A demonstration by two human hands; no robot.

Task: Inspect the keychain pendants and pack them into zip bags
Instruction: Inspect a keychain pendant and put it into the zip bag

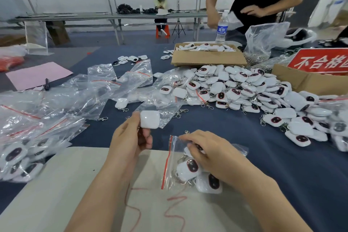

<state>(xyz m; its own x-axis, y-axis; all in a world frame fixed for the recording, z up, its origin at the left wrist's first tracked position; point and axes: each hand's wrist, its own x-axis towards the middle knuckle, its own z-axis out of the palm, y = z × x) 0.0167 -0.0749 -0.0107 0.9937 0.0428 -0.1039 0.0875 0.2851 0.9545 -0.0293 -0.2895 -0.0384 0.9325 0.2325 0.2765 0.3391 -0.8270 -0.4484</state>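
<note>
Right hand (209,153) on bag (174,158), pendant (150,119) left

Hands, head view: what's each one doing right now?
Left hand: grips a white pendant.
Right hand: pinches the zip bag near its opening.

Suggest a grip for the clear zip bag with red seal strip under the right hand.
Probably pinch the red seal strip edge, coming from the left: the clear zip bag lies flat with that mouth edge facing left and bare, while white plastic pendants and the right hand cover its right half.
</note>
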